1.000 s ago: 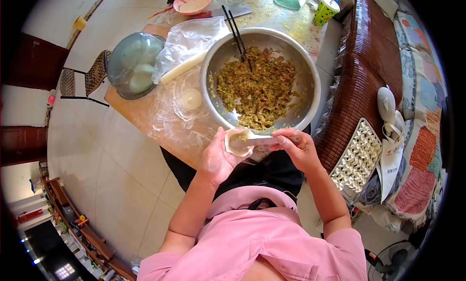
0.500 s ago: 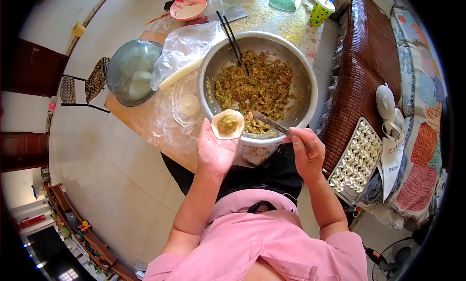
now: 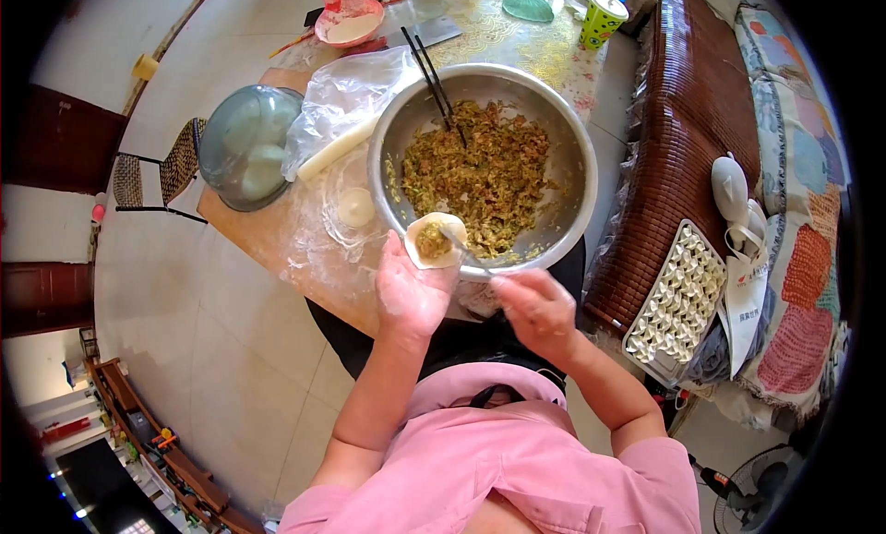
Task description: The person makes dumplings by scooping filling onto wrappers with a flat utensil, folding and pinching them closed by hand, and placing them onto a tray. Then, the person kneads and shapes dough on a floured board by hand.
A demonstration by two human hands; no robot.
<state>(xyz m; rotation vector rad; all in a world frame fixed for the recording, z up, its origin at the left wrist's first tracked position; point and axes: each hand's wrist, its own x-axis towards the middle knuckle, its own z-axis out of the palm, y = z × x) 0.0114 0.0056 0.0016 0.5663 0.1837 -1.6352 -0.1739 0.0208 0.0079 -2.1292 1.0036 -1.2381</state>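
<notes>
My left hand [image 3: 413, 299] is palm up, with a round dumpling wrapper [image 3: 447, 258] resting on its fingers. A lump of green-brown filling [image 3: 430, 243] sits in the wrapper. My right hand [image 3: 537, 314], slightly blurred, grips a flat metal knife [image 3: 472, 260] whose tip touches the filling in the wrapper. Just beyond both hands stands a large steel bowl [image 3: 587, 202] of chopped filling [image 3: 484, 169]. Two black chopsticks [image 3: 429, 72] lean in it. Another wrapper [image 3: 355, 207] lies left of the bowl on the floured board [image 3: 277, 239].
A pale cylindrical stick [image 3: 340, 150] and a plastic bag [image 3: 346, 91] lie beside a clear-domed container [image 3: 238, 160]. To the right, a tray of shaped dumplings [image 3: 678, 294] rests on the brown sofa [image 3: 688, 100]. Farther back are a red bowl [image 3: 349, 22] and a green cup [image 3: 602, 24].
My right hand has moved left and lower, bringing the knife from the bowl's near edge to the wrapper. My left hand stays nearly in place, holding the wrapper.
</notes>
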